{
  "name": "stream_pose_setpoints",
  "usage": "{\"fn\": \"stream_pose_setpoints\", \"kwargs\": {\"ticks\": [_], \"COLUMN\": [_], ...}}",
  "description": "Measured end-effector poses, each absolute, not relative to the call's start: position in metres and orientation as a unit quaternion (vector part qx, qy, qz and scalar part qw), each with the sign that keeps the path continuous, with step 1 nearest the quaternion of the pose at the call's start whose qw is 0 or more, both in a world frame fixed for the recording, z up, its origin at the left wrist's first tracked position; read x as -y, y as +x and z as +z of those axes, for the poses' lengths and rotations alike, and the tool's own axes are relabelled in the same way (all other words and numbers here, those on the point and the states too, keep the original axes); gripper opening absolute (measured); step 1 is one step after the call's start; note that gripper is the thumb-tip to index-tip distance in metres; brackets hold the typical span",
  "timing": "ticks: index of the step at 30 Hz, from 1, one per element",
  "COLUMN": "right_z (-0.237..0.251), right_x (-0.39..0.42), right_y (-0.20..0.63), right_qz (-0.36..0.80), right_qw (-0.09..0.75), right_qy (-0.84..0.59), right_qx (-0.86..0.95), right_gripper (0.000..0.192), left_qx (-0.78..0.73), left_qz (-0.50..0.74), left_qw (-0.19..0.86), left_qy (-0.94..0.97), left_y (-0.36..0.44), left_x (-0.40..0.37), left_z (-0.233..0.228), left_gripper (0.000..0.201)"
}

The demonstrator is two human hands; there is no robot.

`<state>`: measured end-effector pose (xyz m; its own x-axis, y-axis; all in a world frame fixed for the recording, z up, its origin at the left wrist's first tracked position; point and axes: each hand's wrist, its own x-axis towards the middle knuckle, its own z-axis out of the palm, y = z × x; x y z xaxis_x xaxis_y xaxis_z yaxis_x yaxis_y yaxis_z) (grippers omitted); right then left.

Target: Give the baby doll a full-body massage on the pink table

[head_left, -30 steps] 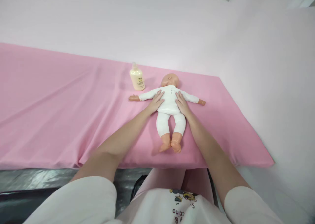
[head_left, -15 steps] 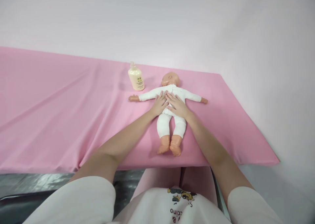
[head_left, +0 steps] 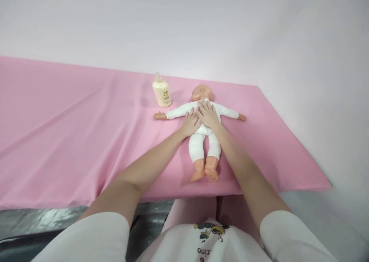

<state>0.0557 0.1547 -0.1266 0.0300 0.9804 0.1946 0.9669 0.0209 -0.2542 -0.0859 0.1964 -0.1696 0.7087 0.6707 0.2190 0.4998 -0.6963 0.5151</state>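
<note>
Pink sheet (head_left: 72, 139) covers the desk; my left hand (head_left: 190, 123) and right hand (head_left: 208, 115) lie flat, ungripping, on a white-suited doll (head_left: 203, 139), bottle (head_left: 162, 91) nearby.

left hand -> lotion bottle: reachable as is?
Probably yes. The left hand lies flat on the doll, and the lotion bottle stands upright on the pink sheet just beyond the doll's outstretched arm, with only bare sheet between.
</note>
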Motion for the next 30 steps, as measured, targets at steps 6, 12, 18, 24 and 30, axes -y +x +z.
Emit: {"fn": "stream_pose_setpoints", "kwargs": {"ticks": [6, 12, 18, 24, 30], "right_z": [-0.13, -0.133, -0.133, -0.12, -0.114], "right_x": [-0.155, -0.155, -0.15, -0.137, -0.133], "right_y": [0.053, 0.061, 0.067, 0.035, 0.021], "right_qz": [0.027, 0.058, 0.106, 0.16, 0.1], "right_qw": [0.182, 0.202, 0.233, 0.136, 0.1], "right_qy": [-0.755, -0.787, -0.79, -0.819, -0.659], "right_qx": [0.63, 0.58, 0.558, 0.534, 0.739], "right_gripper": [0.066, 0.072, 0.073, 0.08, 0.062], "left_qx": [-0.325, -0.329, -0.342, -0.314, -0.257], "left_qz": [0.18, 0.172, 0.218, 0.297, 0.36], "left_qw": [0.205, 0.212, 0.22, 0.267, 0.229], "left_qy": [0.906, 0.904, 0.887, 0.861, 0.867], "left_y": [-0.085, -0.085, -0.087, -0.09, -0.092], "left_x": [-0.191, -0.19, -0.194, -0.199, -0.196], "left_z": [-0.163, -0.161, -0.17, -0.179, -0.176], "left_gripper": [0.088, 0.083, 0.061, 0.061, 0.071]}}
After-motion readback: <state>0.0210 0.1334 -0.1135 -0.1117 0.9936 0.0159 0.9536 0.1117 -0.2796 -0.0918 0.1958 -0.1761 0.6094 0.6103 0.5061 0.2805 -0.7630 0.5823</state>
